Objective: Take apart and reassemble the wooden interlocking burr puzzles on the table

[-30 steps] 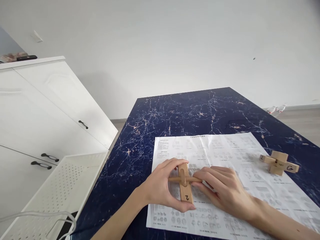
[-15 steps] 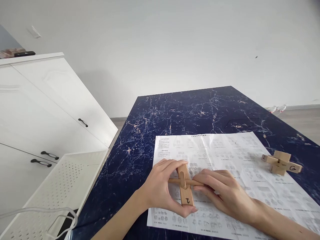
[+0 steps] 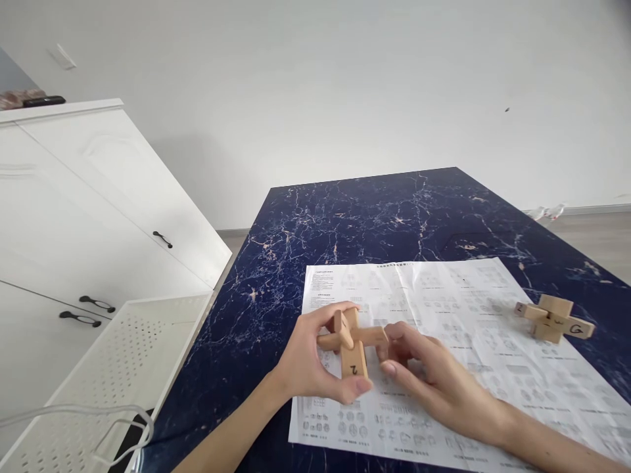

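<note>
Head camera view, looking forward and down at a dark blue marble-patterned table (image 3: 374,210) with pale veins. A large white printed sheet (image 3: 473,341) covered in small diagrams lies flat on the near part of the table.

Near the lower middle, both bare hands meet over the left part of the sheet. The left hand (image 3: 308,361) is clamped on a small wooden puzzle cross (image 3: 353,345), made of light wooden bars that cross one another; thumb below and fingers above pinch the upright bar, which bears a handwritten "2" on its near face. The cross is lifted a little off the paper and tilted. The right hand (image 3: 434,381) comes in from the lower right, its fingertips touching the right end of the horizontal bar; it seems to pinch that end lightly, though the grip is partly hidden by the fingers themselves.

Well apart to the right, on the sheet's far right edge, rests a second wooden puzzle (image 3: 553,318), already interlocked, with a handwritten "G" on one bar end.

To the left of the table stands a white cabinet (image 3: 89,203) with dark handles. In front of it, just beside the table edge, sits a white perforated tray (image 3: 123,368), with a pale cable (image 3: 103,427) looping over its near corner.
</note>
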The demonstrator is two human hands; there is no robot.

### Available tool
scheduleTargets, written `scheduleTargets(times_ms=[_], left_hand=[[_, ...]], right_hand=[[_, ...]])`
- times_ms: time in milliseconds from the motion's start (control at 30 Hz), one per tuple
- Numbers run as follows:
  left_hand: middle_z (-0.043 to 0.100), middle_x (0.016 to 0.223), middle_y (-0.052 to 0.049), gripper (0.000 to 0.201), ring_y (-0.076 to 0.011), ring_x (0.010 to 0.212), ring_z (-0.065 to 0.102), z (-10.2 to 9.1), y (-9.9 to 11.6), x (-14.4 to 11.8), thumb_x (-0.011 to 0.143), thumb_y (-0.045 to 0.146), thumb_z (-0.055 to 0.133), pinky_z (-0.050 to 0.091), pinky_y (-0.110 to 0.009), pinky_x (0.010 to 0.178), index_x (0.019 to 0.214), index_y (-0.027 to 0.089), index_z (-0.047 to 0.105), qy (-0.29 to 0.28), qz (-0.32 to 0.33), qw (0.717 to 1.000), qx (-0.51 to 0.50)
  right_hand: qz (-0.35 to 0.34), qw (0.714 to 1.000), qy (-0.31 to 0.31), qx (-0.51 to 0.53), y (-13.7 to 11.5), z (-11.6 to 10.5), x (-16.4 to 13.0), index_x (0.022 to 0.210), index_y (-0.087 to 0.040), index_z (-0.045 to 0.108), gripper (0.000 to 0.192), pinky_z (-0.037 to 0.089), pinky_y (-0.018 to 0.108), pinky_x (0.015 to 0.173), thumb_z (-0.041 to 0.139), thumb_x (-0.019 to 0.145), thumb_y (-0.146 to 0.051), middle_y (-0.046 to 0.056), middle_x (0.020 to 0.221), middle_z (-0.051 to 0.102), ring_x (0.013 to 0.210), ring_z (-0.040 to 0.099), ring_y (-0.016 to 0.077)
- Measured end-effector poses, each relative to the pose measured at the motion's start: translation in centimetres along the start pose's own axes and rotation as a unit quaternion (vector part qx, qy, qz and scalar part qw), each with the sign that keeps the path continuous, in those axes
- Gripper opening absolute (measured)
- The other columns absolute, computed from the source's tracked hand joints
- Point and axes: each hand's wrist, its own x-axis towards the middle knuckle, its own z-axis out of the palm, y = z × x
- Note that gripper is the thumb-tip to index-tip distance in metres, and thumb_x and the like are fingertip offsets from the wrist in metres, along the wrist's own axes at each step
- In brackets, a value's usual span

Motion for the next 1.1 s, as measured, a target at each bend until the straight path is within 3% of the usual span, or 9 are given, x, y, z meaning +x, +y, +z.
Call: scheduleTargets(times_ms=[67, 167, 233, 333, 567, 733, 833, 967, 1100], left_hand=[[0.069, 0.092, -0.005, 0.076, -0.0253, 0.083, 0.068, -0.1, 0.2, 0.0, 0.068, 0.064, 0.088, 0.058, -0.042, 0.083, 0.127, 0.019, 0.069, 0.017, -0.013, 0.999, -0.045], [0.073, 0.103, -0.008, 0.081, -0.0283, 0.092, 0.071, 0.3, 0.3, 0.0, 0.072, 0.064, 0.088, 0.059, -0.045, 0.089, 0.136, 0.021, 0.065, 0.004, -0.017, 0.994, -0.109], [0.074, 0.112, -0.01, 0.084, -0.0306, 0.098, 0.072, 0.7, 0.5, -0.1, 0.071, 0.061, 0.09, 0.059, -0.047, 0.093, 0.14, 0.021, 0.063, -0.033, -0.021, 0.989, -0.142], [0.074, 0.117, -0.012, 0.083, -0.0318, 0.101, 0.074, 1.3, 0.8, 0.1, 0.069, 0.058, 0.093, 0.06, -0.047, 0.095, 0.137, 0.021, 0.064, -0.072, -0.027, 0.986, -0.15], [0.075, 0.093, -0.007, 0.082, -0.0254, 0.081, 0.072, 1.2, 0.2, 0.1, 0.062, 0.063, 0.093, 0.061, -0.039, 0.08, 0.127, 0.018, 0.069, -0.029, 0.002, 0.999, -0.042], [0.072, 0.079, -0.003, 0.083, -0.0199, 0.063, 0.068, 1.8, -0.5, -0.4, 0.064, 0.062, 0.091, 0.06, -0.034, 0.066, 0.13, 0.018, 0.067, -0.004, 0.033, 0.998, -0.051], [0.075, 0.085, -0.006, 0.082, -0.024, 0.071, 0.072, 1.8, -0.3, -0.3, 0.064, 0.061, 0.091, 0.063, -0.038, 0.074, 0.129, 0.017, 0.068, 0.0, 0.01, 0.998, -0.063], [0.078, 0.095, -0.01, 0.085, -0.0271, 0.08, 0.076, 1.5, 0.0, -0.2, 0.067, 0.063, 0.091, 0.064, -0.044, 0.081, 0.135, 0.017, 0.067, -0.06, -0.065, 0.989, -0.116], [0.079, 0.103, -0.01, 0.091, -0.0305, 0.091, 0.076, 1.6, 0.0, -0.1, 0.057, 0.059, 0.099, 0.062, -0.048, 0.091, 0.132, 0.019, 0.068, -0.097, -0.064, 0.979, -0.168]], right_hand=[[0.067, 0.991, -0.064, 0.102, -0.5, 0.4, 0.1, 0.106, -0.021, 0.056, 0.035, 0.042, 0.023, 0.05, 0.052, 0.111, -0.055, -0.004, 0.071, 0.053, 0.055, 0.049, 0.0106], [0.126, 0.939, -0.144, 0.287, -1.0, 0.9, 0.2, 0.116, -0.02, 0.055, 0.043, 0.042, 0.019, 0.039, 0.051, 0.109, -0.061, -0.001, 0.084, 0.062, 0.046, 0.048, 0.0067], [0.129, 0.904, -0.169, 0.371, -1.1, 1.1, 0.2, 0.11, -0.017, 0.059, 0.044, 0.042, 0.018, 0.036, 0.052, 0.11, -0.06, 0.003, 0.091, 0.065, 0.044, 0.05, 0.0052], [0.123, 0.874, -0.162, 0.441, -0.9, 1.0, 0.4, 0.096, -0.015, 0.063, 0.043, 0.039, 0.016, 0.039, 0.056, 0.11, -0.055, -0.001, 0.077, 0.061, 0.041, 0.046, 0.0033], [0.166, 0.85, -0.136, 0.482, -0.6, 0.3, 0.4, 0.102, -0.016, 0.062, 0.035, 0.031, 0.017, 0.044, 0.057, 0.112, -0.049, -0.007, 0.057, 0.054, 0.04, 0.036, 0.004], [0.169, 0.843, -0.145, 0.489, -0.6, 0.3, 0.5, 0.094, -0.018, 0.058, 0.039, 0.026, 0.017, 0.039, 0.062, 0.108, -0.054, -0.007, 0.052, 0.054, 0.036, 0.032, 0.0045], [0.169, 0.848, -0.142, 0.483, -0.8, 0.3, 0.7, 0.097, -0.017, 0.059, 0.041, 0.026, 0.017, 0.038, 0.062, 0.107, -0.056, -0.007, 0.052, 0.057, 0.034, 0.032, 0.004], [0.148, 0.847, -0.163, 0.484, -0.4, 0.4, 0.6, 0.097, -0.018, 0.056, 0.044, 0.027, 0.017, 0.036, 0.063, 0.105, -0.061, -0.005, 0.056, 0.064, 0.031, 0.037, 0.0039], [0.14, 0.843, -0.184, 0.485, 0.5, 0.7, 0.2, 0.101, -0.017, 0.056, 0.046, 0.031, 0.016, 0.036, 0.065, 0.104, -0.063, -0.002, 0.061, 0.07, 0.031, 0.044, 0.0045]])
